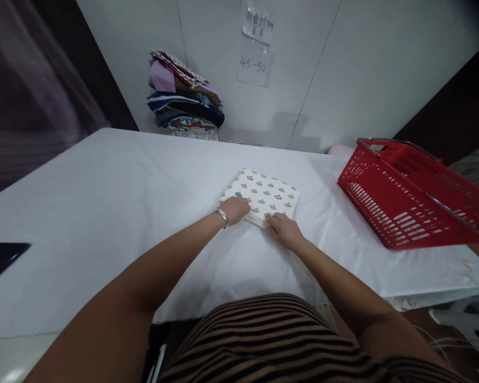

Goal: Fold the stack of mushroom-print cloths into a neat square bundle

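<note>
A folded white cloth (265, 192) printed with grey shapes and a few small coloured motifs lies on the white-covered table (155, 213). Several layers show along its near edge. My left hand (235, 209), with a bracelet (222, 216) at the wrist, grips the near left corner, fingers curled on top. At the near edge further right, my right hand (284, 230) also has its fingers bent over the cloth. Both thumbs are mostly hidden.
A red plastic basket (383, 207) with metal handles stands at the right. Folded clothes (187, 101) are stacked beyond the far edge, against the wall. A dark flat object (3, 258), like a phone, lies at the left. Paper notes (254, 66) hang on the wall.
</note>
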### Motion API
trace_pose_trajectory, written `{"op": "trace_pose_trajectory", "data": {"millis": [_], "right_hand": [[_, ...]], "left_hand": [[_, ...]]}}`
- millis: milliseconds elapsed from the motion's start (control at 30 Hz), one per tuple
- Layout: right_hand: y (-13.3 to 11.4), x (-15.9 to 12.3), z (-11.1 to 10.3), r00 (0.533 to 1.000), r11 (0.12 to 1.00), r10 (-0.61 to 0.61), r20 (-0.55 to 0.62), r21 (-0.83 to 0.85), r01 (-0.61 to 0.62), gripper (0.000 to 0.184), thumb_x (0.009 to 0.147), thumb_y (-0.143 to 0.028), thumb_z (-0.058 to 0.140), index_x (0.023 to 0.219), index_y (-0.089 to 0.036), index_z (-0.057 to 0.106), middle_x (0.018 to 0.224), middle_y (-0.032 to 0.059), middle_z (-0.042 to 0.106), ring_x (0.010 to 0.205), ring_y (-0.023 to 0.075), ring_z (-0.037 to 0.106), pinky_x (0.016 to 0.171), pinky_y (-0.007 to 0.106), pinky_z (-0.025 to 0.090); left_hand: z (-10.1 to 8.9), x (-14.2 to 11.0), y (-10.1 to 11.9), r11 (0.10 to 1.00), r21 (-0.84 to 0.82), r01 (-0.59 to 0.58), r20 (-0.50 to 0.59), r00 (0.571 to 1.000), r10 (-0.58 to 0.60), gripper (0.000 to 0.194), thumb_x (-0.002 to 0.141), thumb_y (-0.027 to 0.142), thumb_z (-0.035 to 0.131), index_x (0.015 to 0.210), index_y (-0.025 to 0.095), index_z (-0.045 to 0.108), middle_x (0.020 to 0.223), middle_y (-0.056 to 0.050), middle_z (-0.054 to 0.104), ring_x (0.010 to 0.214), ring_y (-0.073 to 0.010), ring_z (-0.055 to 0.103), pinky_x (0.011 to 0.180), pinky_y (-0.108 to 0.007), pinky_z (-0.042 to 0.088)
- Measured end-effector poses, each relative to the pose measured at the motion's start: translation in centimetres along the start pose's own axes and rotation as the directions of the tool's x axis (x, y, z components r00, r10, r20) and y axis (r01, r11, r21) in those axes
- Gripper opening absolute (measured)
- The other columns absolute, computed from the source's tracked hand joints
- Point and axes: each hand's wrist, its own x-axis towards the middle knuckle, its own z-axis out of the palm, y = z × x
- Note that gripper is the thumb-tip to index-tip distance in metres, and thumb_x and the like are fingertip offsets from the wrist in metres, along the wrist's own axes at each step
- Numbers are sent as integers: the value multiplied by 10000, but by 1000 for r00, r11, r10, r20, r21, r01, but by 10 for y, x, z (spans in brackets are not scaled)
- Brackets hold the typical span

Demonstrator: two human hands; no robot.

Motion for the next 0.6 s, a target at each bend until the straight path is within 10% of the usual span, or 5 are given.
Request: {"op": "trace_pose_trajectory", "data": {"millis": [600], "right_hand": [[-5, -14, 15, 992, 994, -73, -107, -95, 62, 345, 877, -216, 432, 1213, -190, 508, 1061, 91, 545, 913, 212, 455, 778, 317, 342]], "left_hand": [[22, -22, -10, 989, 103, -104, -169, 978, 120, 130, 848, 173, 471, 916, 181, 582, 979, -72, 594, 928, -188, 509, 784, -322, 378]]}}
